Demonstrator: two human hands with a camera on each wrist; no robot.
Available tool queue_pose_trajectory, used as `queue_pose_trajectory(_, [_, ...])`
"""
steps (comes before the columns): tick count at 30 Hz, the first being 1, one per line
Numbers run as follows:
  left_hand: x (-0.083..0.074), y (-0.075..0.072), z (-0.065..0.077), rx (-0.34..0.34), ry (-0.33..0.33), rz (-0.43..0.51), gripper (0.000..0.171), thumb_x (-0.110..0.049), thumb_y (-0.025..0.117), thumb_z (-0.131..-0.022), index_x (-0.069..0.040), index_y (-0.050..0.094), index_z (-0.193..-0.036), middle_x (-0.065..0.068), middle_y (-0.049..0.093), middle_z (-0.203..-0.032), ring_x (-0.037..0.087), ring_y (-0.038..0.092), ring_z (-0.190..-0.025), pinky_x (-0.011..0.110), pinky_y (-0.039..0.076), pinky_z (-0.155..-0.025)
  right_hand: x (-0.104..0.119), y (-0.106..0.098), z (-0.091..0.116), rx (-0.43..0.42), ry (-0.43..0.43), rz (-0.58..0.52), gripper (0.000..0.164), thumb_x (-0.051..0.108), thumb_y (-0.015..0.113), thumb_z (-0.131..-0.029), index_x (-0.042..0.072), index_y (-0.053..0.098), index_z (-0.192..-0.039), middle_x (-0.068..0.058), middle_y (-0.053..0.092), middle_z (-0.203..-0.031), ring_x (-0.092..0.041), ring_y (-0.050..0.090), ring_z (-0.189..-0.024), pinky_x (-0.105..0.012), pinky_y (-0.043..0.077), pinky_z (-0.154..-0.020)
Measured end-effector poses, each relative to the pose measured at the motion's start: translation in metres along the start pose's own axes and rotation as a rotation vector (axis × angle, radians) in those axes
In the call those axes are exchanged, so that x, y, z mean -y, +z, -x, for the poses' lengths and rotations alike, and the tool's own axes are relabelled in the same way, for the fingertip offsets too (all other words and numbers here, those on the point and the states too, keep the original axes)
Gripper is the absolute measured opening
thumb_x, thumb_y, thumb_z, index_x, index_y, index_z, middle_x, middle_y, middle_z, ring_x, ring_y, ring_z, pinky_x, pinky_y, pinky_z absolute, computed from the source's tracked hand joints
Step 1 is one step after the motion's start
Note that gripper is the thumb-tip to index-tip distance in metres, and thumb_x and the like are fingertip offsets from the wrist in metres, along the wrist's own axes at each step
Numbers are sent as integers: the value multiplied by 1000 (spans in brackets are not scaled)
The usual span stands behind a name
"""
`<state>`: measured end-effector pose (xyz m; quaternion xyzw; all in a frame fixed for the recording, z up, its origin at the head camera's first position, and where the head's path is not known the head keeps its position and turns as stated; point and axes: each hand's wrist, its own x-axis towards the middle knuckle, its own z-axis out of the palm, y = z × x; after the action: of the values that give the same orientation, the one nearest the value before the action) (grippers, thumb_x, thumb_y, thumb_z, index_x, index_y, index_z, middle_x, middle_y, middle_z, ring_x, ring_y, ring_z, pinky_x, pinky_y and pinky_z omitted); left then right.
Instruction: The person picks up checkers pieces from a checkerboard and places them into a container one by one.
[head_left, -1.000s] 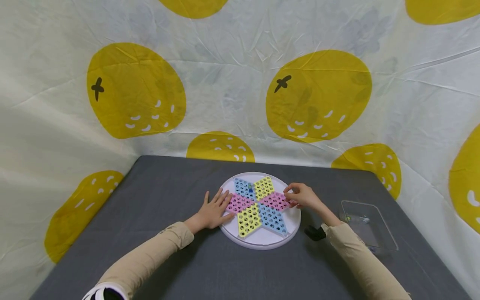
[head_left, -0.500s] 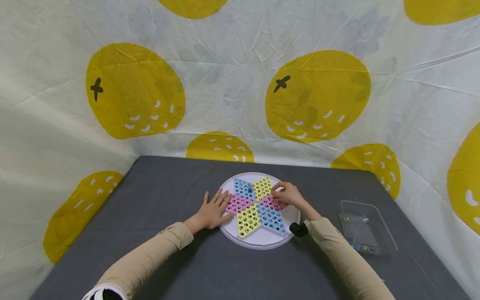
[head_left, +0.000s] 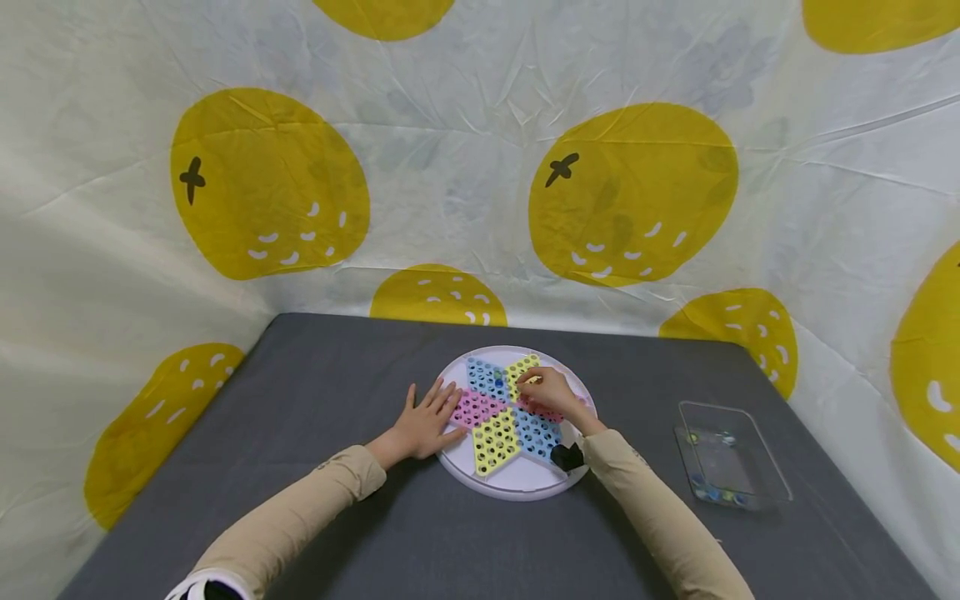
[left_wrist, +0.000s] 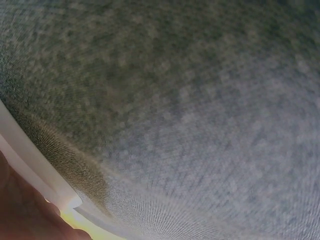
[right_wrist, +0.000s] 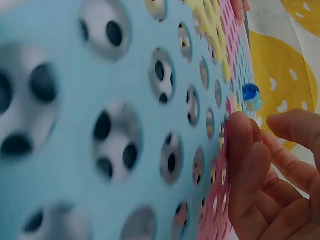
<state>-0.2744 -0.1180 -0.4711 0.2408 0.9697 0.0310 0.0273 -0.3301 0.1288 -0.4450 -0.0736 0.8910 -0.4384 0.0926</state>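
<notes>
A round white Chinese checkers board [head_left: 457, 454] bears a perforated star in blue, yellow and pink. My left hand [head_left: 422, 423] rests with spread fingers on its left edge; the left wrist view shows part of that hand [left_wrist: 30, 212] beside the white rim [left_wrist: 42, 160]. Over the right pink and far yellow points is my right hand [head_left: 551, 393], fingers bent loosely. In the right wrist view a gap shows between thumb and forefinger of this hand [right_wrist: 272, 190], with nothing visible in it. Just beyond the fingertips, a blue marble [right_wrist: 251, 92] and a pale greenish one [right_wrist: 255, 104] sit on the far blue point.
A clear plastic box [head_left: 768, 454] stands right of the board, with several marbles [head_left: 716, 493] along its near side and a few farther back. Dark cloth [head_left: 337, 375] covers the table. A white sheet with yellow fruit prints [head_left: 450, 208] hangs behind.
My right hand has moved left from the board's right edge, over the pink point, toward the marbles on the far blue point. My left hand has stayed in place.
</notes>
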Motion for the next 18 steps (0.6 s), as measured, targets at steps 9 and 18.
queue_pose_trajectory(9, [1, 2, 0, 1, -8, -3, 70, -56, 32, -90, -16, 15, -144, 4, 14, -151, 27, 3, -140, 62, 4, -103, 7, 13, -11, 17, 38, -77, 24, 17, 59, -84, 2, 62, -102, -10, 65, -76, -10, 58, -49, -22, 46, -47])
queue_pose_trajectory(18, [-1, 1, -1, 3, -25, -36, 69, -57, 30, -90, -17, 16, -144, 3, 15, -151, 25, 3, -140, 61, 7, -104, 15, 18, -12, 30, 31, -79, 21, 13, 59, -84, -1, 60, -100, -9, 63, -72, -10, 58, -50, -21, 47, -48])
